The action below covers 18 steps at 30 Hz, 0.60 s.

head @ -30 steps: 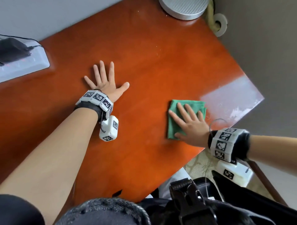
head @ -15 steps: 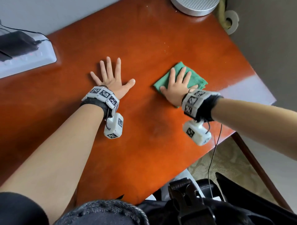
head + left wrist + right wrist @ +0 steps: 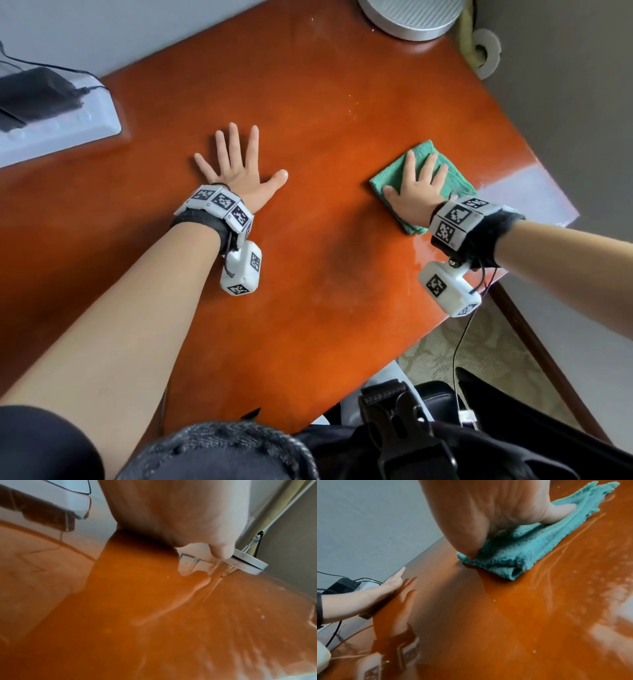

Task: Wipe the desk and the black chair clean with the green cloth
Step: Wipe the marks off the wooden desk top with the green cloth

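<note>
The right hand (image 3: 416,192) lies flat on the folded green cloth (image 3: 455,178), fingers straight and slightly spread, pressing it onto the glossy orange-brown counter (image 3: 325,274). The cloth sits on the right part of the counter, near the right edge. Its long axis runs diagonally, from the corner nearest the person toward the far right, and the rolled fold at its near corner shows in the right wrist view (image 3: 513,572). The left hand (image 3: 239,171) rests palm down on the bare counter, well apart from the cloth, fingers straight and fanned, holding nothing. A white power strip (image 3: 61,133) with a black adapter (image 3: 37,92) plugged in sits at the far left. A round grey lamp base (image 3: 411,17) stands at the far edge. A black chair (image 3: 435,397) shows below the counter's near edge.
</note>
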{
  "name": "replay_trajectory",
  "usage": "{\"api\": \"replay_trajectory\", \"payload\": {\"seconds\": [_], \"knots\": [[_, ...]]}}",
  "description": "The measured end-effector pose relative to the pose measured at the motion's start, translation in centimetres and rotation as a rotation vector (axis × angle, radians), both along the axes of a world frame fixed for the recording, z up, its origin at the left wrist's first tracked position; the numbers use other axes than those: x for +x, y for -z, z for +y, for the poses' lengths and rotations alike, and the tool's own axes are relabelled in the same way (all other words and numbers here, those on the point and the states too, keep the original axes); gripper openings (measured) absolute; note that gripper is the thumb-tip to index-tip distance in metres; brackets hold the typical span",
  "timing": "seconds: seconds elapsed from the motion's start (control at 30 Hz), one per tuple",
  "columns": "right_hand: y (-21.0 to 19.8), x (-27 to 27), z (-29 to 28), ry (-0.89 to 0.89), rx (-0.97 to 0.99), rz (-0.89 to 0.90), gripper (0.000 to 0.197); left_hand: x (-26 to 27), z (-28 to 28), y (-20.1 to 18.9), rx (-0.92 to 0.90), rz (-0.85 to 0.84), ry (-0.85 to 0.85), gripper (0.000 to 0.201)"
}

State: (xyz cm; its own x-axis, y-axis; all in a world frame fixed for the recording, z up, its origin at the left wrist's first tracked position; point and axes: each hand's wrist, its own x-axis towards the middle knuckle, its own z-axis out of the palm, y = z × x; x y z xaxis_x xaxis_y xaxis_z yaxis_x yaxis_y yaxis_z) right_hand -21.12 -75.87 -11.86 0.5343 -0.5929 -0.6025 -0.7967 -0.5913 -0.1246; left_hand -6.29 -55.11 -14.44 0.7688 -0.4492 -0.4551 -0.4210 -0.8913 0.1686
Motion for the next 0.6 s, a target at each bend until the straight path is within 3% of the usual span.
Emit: {"api": "replay_trajectory", "payload": {"seconds": [0.3,0.47,0.6], "knots": [[-0.7,-0.8,2.2,-0.093,0.016,0.023,0.074,-1.8,4.4,-1.8,-0.119,0.037,-0.146,0.071],[-0.4,-3.2,4.3,-0.393,-0.058,0.067,0.073,-5.7,9.0,-2.3,-0.065,0.02,-0.187,0.073],[-0.1,-4.5,5.6,-0.644,-0.092,0.06,0.073,-10.3,12.3,-2.0,-0.013,0.017,-0.317,0.072]]}}
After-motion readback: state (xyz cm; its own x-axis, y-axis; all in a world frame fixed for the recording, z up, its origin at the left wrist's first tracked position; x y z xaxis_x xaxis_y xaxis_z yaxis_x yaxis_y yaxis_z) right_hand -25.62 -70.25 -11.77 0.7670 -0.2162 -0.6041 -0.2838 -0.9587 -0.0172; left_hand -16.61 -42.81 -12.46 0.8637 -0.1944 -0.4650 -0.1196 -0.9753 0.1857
